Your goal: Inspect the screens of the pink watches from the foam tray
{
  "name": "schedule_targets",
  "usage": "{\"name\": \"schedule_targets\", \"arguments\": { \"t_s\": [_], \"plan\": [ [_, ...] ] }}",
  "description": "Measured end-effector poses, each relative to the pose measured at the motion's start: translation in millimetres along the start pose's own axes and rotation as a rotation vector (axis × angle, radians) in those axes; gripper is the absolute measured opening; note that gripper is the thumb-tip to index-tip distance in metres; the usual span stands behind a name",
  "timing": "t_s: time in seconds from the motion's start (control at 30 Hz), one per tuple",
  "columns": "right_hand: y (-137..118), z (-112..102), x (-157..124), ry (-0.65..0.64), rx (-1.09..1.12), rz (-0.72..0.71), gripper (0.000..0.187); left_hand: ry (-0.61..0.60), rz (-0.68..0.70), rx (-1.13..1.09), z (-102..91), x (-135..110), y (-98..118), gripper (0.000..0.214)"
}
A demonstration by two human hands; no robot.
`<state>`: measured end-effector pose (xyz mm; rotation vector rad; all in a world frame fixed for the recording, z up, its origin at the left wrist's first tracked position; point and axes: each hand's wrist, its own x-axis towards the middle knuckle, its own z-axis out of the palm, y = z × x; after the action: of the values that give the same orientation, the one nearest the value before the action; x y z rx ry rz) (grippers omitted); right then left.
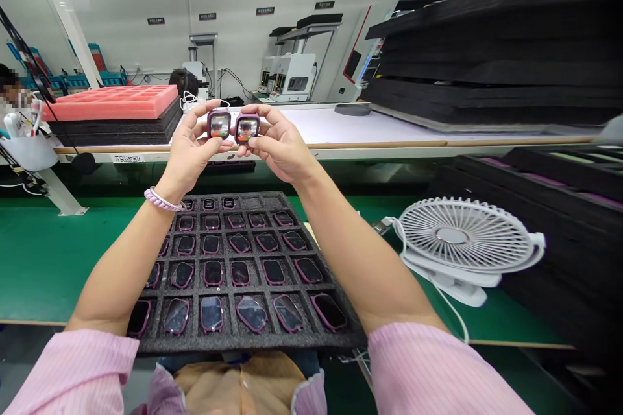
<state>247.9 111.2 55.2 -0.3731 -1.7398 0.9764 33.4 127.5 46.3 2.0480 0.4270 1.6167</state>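
Observation:
My left hand [195, 146] pinches a purple-framed smartwatch case [219, 124] between thumb and fingertips. In my right hand [280, 142] is a second purple-framed smartwatch case [247, 128], also held by thumb and fingers. Both are raised side by side at the shelf's front edge, their glossy faces turned toward me and showing reflections. Below my wrists lies a dark foam tray [228, 340] divided into pockets. Most visible pockets hold similar purple-framed watch cases [211, 314]. Pockets at the tray's far right hold nothing, and my left forearm hides part of its left side.
On the raised shelf [331, 133] sit pink foam trays [117, 102] at left and a tall stack of black foam trays [491, 58] at right. A white fan [450, 235] stands on the green bench [39, 253], its cable trailing forward. A white cup [30, 149] hangs far left.

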Motion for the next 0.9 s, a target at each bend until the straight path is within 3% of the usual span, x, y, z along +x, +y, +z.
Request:
{"name": "schedule_targets", "arguments": {
  "t_s": [0.9],
  "plan": [
    [-15, -2, 2, 0.020, -0.089, -0.034, 0.064, -0.008, 0.063, 0.015, -8.1, 5, -6, 0.064]
  ]
}}
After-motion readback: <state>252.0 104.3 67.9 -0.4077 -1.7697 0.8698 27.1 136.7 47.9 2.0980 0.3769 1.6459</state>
